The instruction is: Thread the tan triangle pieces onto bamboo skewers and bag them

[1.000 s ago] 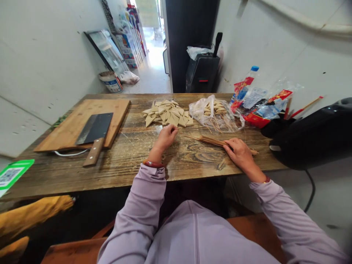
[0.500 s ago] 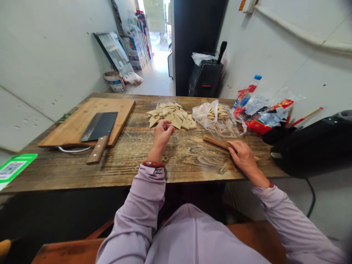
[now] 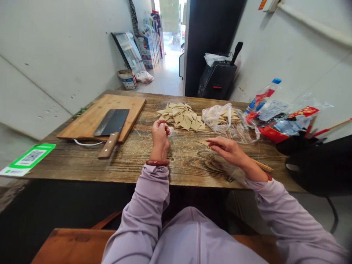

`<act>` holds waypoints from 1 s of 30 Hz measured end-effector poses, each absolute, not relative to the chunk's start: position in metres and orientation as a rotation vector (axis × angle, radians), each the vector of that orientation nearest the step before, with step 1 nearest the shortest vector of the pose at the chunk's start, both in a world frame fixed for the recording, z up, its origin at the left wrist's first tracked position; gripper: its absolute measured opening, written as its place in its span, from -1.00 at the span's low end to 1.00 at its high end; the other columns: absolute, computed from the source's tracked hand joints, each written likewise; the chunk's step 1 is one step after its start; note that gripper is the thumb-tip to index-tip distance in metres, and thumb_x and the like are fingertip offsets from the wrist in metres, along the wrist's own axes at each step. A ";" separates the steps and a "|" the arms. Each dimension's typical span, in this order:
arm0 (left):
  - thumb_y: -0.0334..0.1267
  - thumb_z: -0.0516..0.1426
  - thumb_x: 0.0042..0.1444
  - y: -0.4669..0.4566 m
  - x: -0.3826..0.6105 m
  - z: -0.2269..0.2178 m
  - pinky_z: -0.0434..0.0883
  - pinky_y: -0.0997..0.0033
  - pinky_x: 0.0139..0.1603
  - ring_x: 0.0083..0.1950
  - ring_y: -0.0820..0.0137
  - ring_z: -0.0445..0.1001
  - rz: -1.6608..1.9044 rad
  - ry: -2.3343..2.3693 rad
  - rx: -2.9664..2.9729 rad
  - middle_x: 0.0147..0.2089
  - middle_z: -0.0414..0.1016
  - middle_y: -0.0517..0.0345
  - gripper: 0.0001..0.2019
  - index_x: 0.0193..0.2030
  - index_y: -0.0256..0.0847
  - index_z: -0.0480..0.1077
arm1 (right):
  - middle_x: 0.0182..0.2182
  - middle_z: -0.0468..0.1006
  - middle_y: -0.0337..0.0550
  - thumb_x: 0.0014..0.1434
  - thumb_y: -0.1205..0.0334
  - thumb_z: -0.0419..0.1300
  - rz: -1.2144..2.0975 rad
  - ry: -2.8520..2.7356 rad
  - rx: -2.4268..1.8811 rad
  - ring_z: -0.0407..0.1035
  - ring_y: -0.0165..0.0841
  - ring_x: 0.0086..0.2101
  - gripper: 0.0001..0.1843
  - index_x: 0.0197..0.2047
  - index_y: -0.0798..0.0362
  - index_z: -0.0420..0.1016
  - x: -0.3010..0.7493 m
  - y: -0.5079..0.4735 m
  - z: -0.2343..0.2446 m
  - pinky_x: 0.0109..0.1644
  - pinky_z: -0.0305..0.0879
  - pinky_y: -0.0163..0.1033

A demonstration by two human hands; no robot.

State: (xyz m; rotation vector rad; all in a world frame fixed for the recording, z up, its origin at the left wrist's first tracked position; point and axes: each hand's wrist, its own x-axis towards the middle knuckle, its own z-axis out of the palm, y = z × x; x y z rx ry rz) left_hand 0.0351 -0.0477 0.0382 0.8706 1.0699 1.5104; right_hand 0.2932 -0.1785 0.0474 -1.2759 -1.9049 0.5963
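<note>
My left hand is closed in a pinch at the front left of a pile of flat tan triangular pieces. What its fingertips hold, if anything, is too small to make out. Over a bundle of thin wooden skewers lies my right hand, fingers stretched forward and thumb apart. Skewer tips stick out beyond both sides of that hand, which hides the middle of the bundle. Behind it, a clear plastic bag contains more tan pieces with sticks in them.
A cleaver rests on a wooden cutting board at the left, its handle past the front edge. At the right are a plastic bottle, red packets and a black appliance. A QR card lies at the table's left.
The whole view has shifted, so things sit further right. My right hand has moved left along the skewers, its fingers straightening. My left hand has rotated slightly, still pinched by the pile.
</note>
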 end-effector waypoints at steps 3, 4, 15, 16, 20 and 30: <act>-0.40 0.06 -0.09 -0.049 0.038 0.039 0.15 0.54 -0.51 -0.56 0.56 0.19 1.460 1.022 0.943 -0.49 0.21 0.38 -0.74 -0.20 -0.14 0.23 | -0.24 0.68 -0.06 0.26 -0.08 0.23 0.831 -1.599 -1.342 0.56 -0.28 -0.29 -0.59 0.02 0.01 0.64 0.302 -0.173 0.043 -0.19 0.50 -0.17; -0.40 0.06 -0.09 -0.050 0.041 0.039 0.14 0.53 -0.51 -0.57 0.55 0.19 1.431 1.003 0.990 -0.50 0.22 0.38 -0.73 -0.18 -0.14 0.24 | -0.27 0.67 -0.08 0.24 -0.13 0.24 0.918 -1.480 -1.338 0.55 -0.32 -0.33 -0.56 0.00 0.01 0.64 0.302 -0.170 0.042 -0.23 0.49 -0.20; -0.47 0.08 -0.05 -0.054 0.056 0.022 0.12 0.47 -0.47 -0.54 0.51 0.19 1.204 1.030 1.475 -0.54 0.21 0.39 -0.70 -0.13 -0.19 0.33 | -0.49 0.54 -0.26 0.14 -0.09 0.30 1.297 -1.429 -1.154 0.33 -0.45 -0.56 -0.63 -0.18 0.05 0.62 0.200 -0.143 0.021 -0.48 0.21 -0.32; -0.47 0.08 -0.04 -0.054 0.057 0.022 0.13 0.48 -0.47 -0.54 0.51 0.20 1.218 1.039 1.465 -0.53 0.22 0.40 -0.70 -0.12 -0.19 0.33 | -0.50 0.52 -0.28 0.13 -0.06 0.30 1.237 -1.444 -1.153 0.31 -0.45 -0.56 -0.66 -0.21 0.04 0.61 0.195 -0.138 0.018 -0.47 0.21 -0.31; -0.47 0.08 -0.03 -0.055 0.058 0.025 0.17 0.49 -0.46 -0.53 0.53 0.23 1.305 1.078 1.376 -0.50 0.26 0.39 -0.71 -0.13 -0.19 0.30 | -0.53 0.45 -0.31 0.12 0.01 0.27 0.957 -1.365 -1.206 0.29 -0.42 -0.51 -0.76 -0.35 0.01 0.50 0.186 -0.120 0.009 -0.44 0.17 -0.31; -0.37 0.14 0.07 -0.050 0.063 0.012 0.29 0.51 -0.40 -0.47 0.52 0.35 1.255 1.132 1.396 -0.41 0.38 0.31 -0.74 -0.06 -0.20 0.35 | -0.61 0.43 -0.36 0.09 0.02 0.28 1.234 -1.258 -1.170 0.19 -0.51 -0.65 -0.76 -0.41 0.01 0.45 0.191 -0.110 0.000 -0.55 0.08 -0.36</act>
